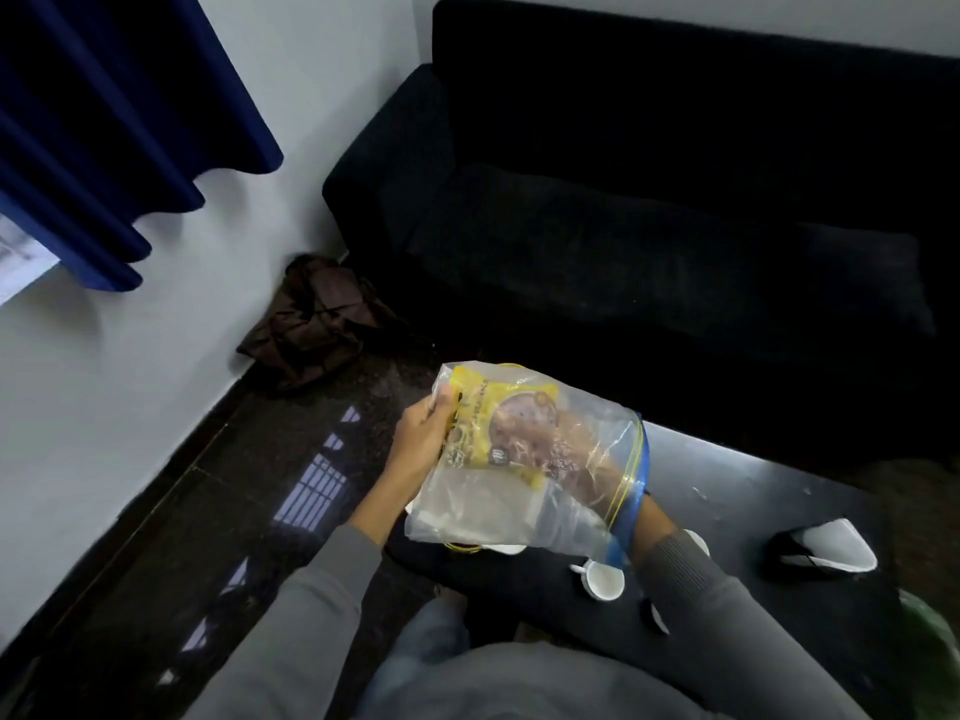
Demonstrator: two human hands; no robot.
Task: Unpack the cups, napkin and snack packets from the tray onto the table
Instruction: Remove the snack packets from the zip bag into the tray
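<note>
A clear zip bag point(493, 506) with a blue seal is held up over the left end of the black table point(727, 491). Inside it lies a yellow snack packet point(498, 423). My left hand point(423, 433) grips the bag's far corner from outside, pinching the packet through the plastic. My right hand point(571, 454) is pushed inside the bag through its opening and rests against the packet; whether it grips it I cannot tell. A white cup point(602, 579) stands on the table under my right forearm. A white rim point(506, 549) shows just below the bag.
A black and white folded item point(823, 550) lies on the table to the right. A black sofa point(649, 226) stands behind the table. A dark brown bag point(317, 319) sits on the floor in the corner. Blue curtains point(104, 122) hang at the left. Something green point(930, 636) shows at the right edge.
</note>
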